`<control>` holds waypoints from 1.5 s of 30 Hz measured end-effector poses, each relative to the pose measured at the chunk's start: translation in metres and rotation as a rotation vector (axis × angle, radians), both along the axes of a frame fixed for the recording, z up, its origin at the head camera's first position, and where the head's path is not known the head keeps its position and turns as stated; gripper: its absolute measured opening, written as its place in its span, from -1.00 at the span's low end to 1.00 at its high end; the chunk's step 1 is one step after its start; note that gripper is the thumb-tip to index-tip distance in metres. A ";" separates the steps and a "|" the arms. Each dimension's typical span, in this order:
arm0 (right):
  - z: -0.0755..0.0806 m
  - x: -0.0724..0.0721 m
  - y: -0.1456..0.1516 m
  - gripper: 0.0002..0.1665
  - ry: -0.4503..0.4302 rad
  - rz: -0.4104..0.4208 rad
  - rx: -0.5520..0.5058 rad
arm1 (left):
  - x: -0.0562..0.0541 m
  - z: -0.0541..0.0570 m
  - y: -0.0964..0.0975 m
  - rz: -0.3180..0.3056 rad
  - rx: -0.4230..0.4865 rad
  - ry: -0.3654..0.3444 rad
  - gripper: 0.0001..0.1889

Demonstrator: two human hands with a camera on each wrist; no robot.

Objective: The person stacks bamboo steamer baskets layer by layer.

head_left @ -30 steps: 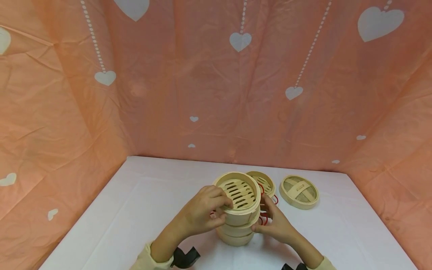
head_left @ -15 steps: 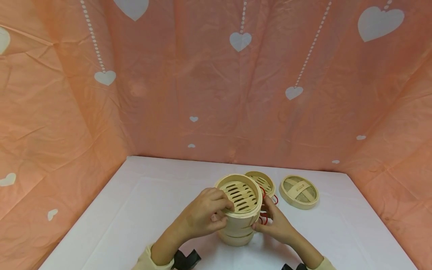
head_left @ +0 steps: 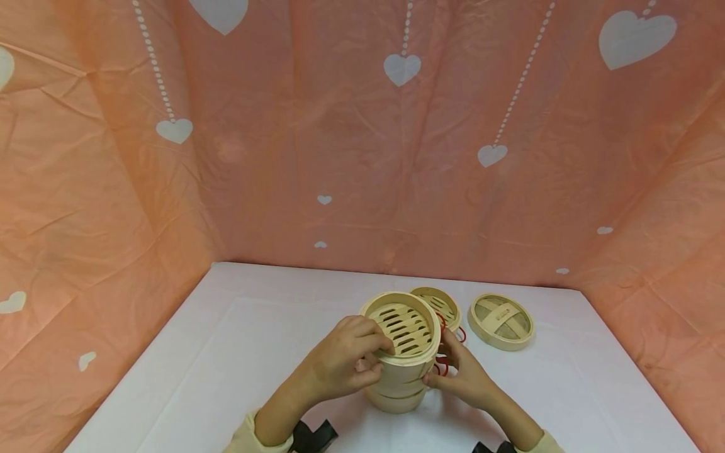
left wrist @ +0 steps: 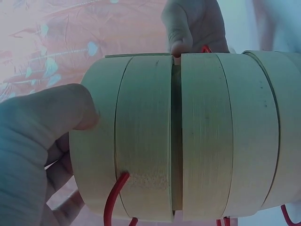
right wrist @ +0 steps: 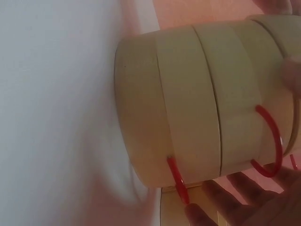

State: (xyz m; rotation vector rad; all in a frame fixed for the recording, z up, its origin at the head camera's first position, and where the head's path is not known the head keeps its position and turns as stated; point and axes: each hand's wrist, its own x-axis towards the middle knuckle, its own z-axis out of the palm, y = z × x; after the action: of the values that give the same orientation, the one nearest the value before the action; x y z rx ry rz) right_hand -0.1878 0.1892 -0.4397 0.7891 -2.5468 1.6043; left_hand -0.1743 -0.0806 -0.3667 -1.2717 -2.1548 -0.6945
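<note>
One white table (head_left: 198, 377) bears everything we see, including a stack of bamboo steamers (head_left: 403, 380) standing near its front. We see the left hand (head_left: 351, 357) pinching the rim of the top basket (head_left: 404, 330), and the right hand (head_left: 467, 374) gripping the stack's side. Behind, we find a separate basket (head_left: 440, 306), a lid (head_left: 501, 321) at its right, and, smallest, red loops (right wrist: 278, 143) on the stack.

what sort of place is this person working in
Probably a small makeshift filming or demonstration booth: peach-orange plastic-looking sheeting with white hearts surrounds three sides of a white-covered table, where a stack of pale round bamboo steamer baskets stands.
</note>
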 end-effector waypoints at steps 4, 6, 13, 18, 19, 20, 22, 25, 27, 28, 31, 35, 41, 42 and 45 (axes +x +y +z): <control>-0.001 0.000 0.000 -0.09 0.008 0.009 0.002 | -0.001 -0.001 0.000 -0.011 -0.001 0.020 -0.70; 0.000 0.000 0.000 -0.06 0.009 0.011 0.009 | -0.001 -0.001 0.001 -0.015 -0.002 0.033 -0.70; 0.004 0.001 0.000 -0.03 0.037 0.031 0.009 | 0.000 -0.001 0.002 -0.005 0.003 -0.006 -0.70; 0.006 0.003 0.000 -0.03 0.033 0.046 0.002 | 0.000 -0.003 0.002 -0.004 0.000 -0.014 -0.70; 0.006 0.003 0.000 -0.03 0.031 0.047 -0.001 | -0.001 -0.004 0.002 -0.006 0.000 -0.006 -0.70; 0.006 0.003 0.000 -0.02 0.031 0.047 0.000 | -0.001 -0.004 0.002 -0.007 0.000 0.002 -0.70; 0.006 0.003 0.000 -0.02 0.029 0.047 -0.002 | -0.002 -0.005 0.001 -0.010 -0.001 0.021 -0.70; 0.005 0.003 0.000 -0.02 0.029 0.043 0.002 | -0.003 -0.006 0.000 -0.013 -0.006 0.042 -0.70; 0.004 0.003 0.000 0.00 0.030 0.033 0.011 | -0.003 -0.006 -0.001 -0.013 -0.003 0.048 -0.71; 0.003 0.003 0.001 0.01 0.032 0.027 0.016 | -0.003 -0.006 -0.001 -0.013 0.001 0.048 -0.71; 0.003 0.004 0.002 0.03 0.044 -0.007 0.051 | -0.003 -0.008 -0.001 -0.009 0.038 0.031 -0.68; 0.004 0.008 0.006 -0.06 0.088 -0.047 0.105 | -0.005 -0.013 -0.002 0.040 0.141 -0.056 -0.50; 0.007 0.010 0.017 -0.24 0.209 -0.076 0.168 | -0.008 -0.020 -0.005 0.192 0.248 -0.288 -0.08; 0.008 0.009 0.020 -0.25 0.235 -0.091 0.186 | -0.009 -0.021 -0.005 0.212 0.251 -0.322 -0.04; 0.009 0.005 0.028 -0.28 0.324 -0.134 0.241 | -0.010 -0.025 -0.006 0.237 0.254 -0.422 0.06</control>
State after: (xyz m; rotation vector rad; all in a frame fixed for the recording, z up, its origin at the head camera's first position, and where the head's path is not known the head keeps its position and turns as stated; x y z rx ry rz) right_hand -0.1828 0.2172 -0.4304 0.7995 -2.5167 1.0463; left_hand -0.1846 -0.0869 -0.3917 -0.7710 -2.3956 -1.1715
